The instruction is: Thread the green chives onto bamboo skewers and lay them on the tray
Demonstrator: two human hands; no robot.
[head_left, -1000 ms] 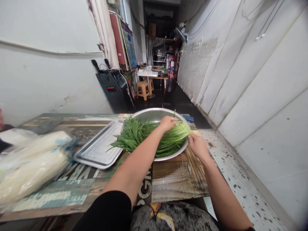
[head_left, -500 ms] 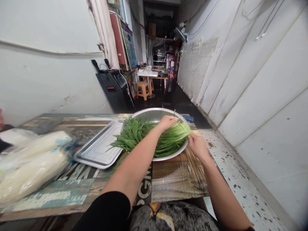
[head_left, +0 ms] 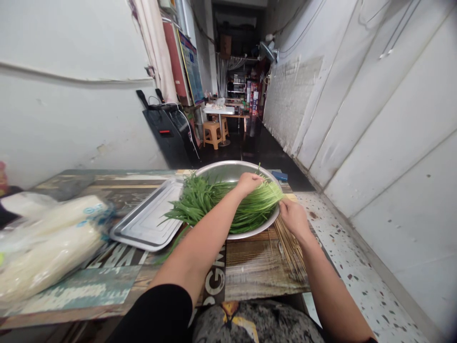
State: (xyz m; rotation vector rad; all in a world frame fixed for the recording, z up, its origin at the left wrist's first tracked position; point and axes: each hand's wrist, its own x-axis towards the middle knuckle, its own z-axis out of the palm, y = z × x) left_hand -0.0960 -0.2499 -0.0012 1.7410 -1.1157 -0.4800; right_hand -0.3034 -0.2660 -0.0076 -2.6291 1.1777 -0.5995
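A bundle of long green garlic chives lies in a wide metal basin, leafy ends to the left and pale stem ends to the right. Over the stems my left hand is closed, fingers pinched on some of the chives. At the basin's right rim my right hand is closed too, fingertips right by the pale stem ends; what it pinches is too small to make out. Below that hand, thin bamboo skewers are spread on the table, partly hidden by my right wrist.
Left of the basin lies a shallow metal tray. Farther left are clear plastic bags of pale contents. A small blue object sits behind the basin on the wood-patterned table. A black speaker-like box stands beyond.
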